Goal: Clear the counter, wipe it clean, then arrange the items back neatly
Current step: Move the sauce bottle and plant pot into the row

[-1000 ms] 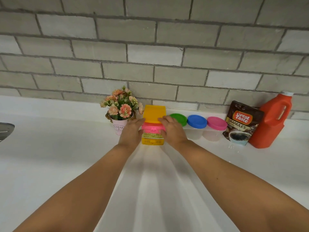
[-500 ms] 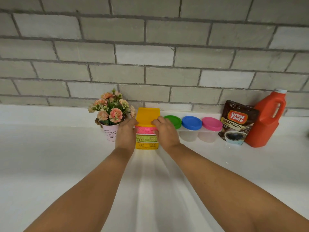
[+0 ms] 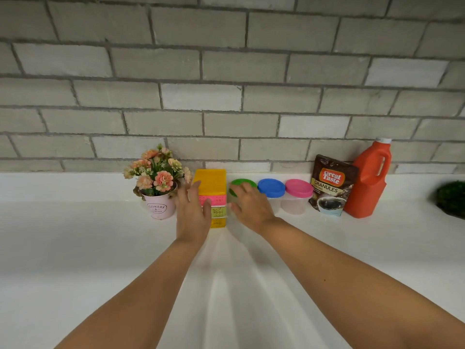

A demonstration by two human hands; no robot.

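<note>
A stack of lattice boxes [image 3: 214, 195] stands at the back of the white desk [image 3: 75, 248], just beside a pink flower pot [image 3: 159, 209]: one yellow lid on top, then three tiers, pink, green and yellow. The left hand [image 3: 192, 215] and right hand [image 3: 251, 205] flank it, both hands spread loose and gripping nothing. Three clear jars follow: green lid [image 3: 242, 183], blue lid [image 3: 271, 187], pink lid [image 3: 299, 188]. The pot reads "FLOWERS & GARDEN"; one brown pouch [image 3: 332, 185] reads "Great Taste GRANULES STRONG"; one orange jug [image 3: 370, 182] has a white cap
</note>
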